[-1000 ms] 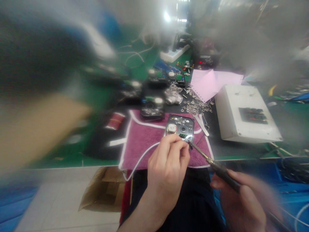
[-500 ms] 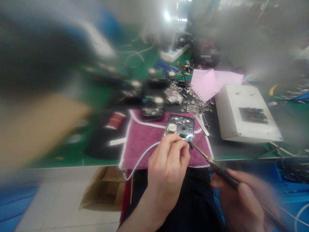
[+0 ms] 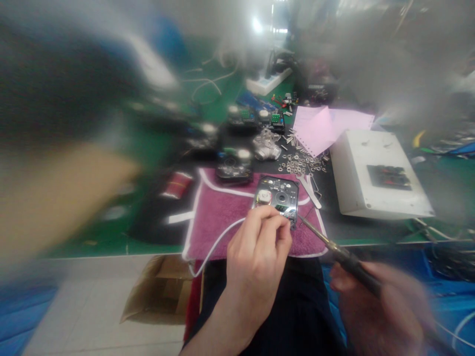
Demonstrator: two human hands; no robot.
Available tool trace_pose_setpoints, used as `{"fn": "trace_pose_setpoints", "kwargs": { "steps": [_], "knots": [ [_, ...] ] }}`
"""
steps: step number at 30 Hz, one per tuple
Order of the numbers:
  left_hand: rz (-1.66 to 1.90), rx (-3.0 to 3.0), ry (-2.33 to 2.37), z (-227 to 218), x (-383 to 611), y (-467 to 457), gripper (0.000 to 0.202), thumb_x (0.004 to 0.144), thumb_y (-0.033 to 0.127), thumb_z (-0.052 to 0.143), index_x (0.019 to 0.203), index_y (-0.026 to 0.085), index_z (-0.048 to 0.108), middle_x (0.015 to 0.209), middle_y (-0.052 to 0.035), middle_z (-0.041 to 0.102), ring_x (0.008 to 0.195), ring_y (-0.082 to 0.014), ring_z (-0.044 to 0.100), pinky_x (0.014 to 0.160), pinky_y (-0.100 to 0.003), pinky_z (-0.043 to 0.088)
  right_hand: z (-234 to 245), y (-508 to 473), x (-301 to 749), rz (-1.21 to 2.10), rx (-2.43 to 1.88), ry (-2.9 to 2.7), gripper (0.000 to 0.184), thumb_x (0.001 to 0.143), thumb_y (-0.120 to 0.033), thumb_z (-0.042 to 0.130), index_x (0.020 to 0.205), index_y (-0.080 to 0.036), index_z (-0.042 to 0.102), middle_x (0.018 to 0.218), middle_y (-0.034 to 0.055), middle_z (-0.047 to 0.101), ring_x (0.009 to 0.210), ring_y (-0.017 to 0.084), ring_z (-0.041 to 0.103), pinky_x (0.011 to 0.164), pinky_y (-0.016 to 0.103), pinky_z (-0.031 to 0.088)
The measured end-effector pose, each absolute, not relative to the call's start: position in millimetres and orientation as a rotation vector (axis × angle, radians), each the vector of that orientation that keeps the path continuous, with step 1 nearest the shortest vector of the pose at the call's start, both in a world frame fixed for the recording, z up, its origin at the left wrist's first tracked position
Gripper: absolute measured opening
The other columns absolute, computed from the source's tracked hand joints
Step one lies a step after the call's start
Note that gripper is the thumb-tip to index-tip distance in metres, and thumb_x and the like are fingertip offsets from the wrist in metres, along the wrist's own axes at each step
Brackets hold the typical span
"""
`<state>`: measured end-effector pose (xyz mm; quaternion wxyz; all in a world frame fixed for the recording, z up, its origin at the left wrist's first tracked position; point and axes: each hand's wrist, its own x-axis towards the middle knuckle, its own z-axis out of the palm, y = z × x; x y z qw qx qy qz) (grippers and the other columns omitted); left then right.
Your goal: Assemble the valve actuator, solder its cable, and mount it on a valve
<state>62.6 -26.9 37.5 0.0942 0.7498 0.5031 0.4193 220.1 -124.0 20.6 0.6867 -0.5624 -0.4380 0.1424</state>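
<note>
Mostly black, squarish circuit board (image 3: 277,193), our left hand (image 3: 257,259) pinched closed at its near edge, our right hand (image 3: 388,314) gripping a soldering iron (image 3: 336,250).

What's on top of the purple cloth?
On the cloth: a circuit board, a wrench at its right edge, a black unit overlapping its far edge. The left hand partly covers the board's near side; what's beneath can't be seen.
</note>
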Motion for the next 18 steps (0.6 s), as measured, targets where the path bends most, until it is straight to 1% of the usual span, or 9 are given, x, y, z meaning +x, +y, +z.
{"fn": "trace_pose_setpoints", "kwargs": {
  "steps": [5, 8, 11, 18],
  "knots": [
    [1.265, 2.222, 1.476, 37.4, 62.7, -26.2, 0.011, 0.096, 0.009, 0.072, 0.099, 0.019, 0.071, 0.106, -0.0031, 0.073, 0.096, -0.0149, 0.074, 0.087, -0.026, 0.059, 17.8, -119.7, 220.6, 0.319, -1.196, -1.014, 0.021, 0.104, -0.023, 0.060, 0.113, -0.015, 0.077, 0.076, 0.0055, 0.074, 0.065, 0.024, 0.076, 0.059, 0.037, 0.062],
    [1.263, 2.211, 1.483, 35.1, 62.2, -26.3, 0.012, 0.096, 0.010, 0.072, 0.101, 0.020, 0.071, 0.108, -0.0029, 0.072, 0.098, -0.0150, 0.074, 0.089, -0.027, 0.059, 18.2, -119.6, 221.0, 0.363, -1.186, -1.006, 0.023, 0.102, -0.021, 0.058, 0.112, -0.013, 0.077, 0.077, 0.0054, 0.076, 0.067, 0.024, 0.077, 0.059, 0.035, 0.062],
    [1.257, 2.202, 1.488, 32.7, 62.0, -26.9, 0.011, 0.097, 0.011, 0.072, 0.102, 0.021, 0.071, 0.108, -0.0032, 0.072, 0.098, -0.0153, 0.074, 0.089, -0.027, 0.059, 19.2, -120.2, 221.1, 0.381, -1.212, -0.985, 0.024, 0.101, -0.019, 0.056, 0.112, -0.013, 0.077, 0.080, 0.0052, 0.077, 0.070, 0.024, 0.078, 0.060, 0.035, 0.062],
    [1.258, 2.215, 1.483, 33.7, 62.2, -27.2, 0.012, 0.097, 0.010, 0.072, 0.103, 0.020, 0.071, 0.109, -0.0033, 0.072, 0.100, -0.0153, 0.074, 0.089, -0.026, 0.060, 18.6, -121.1, 221.6, 0.373, -1.200, -1.007, 0.025, 0.101, -0.015, 0.057, 0.115, -0.013, 0.077, 0.082, 0.0051, 0.078, 0.071, 0.023, 0.078, 0.059, 0.033, 0.063]
  ]
}}
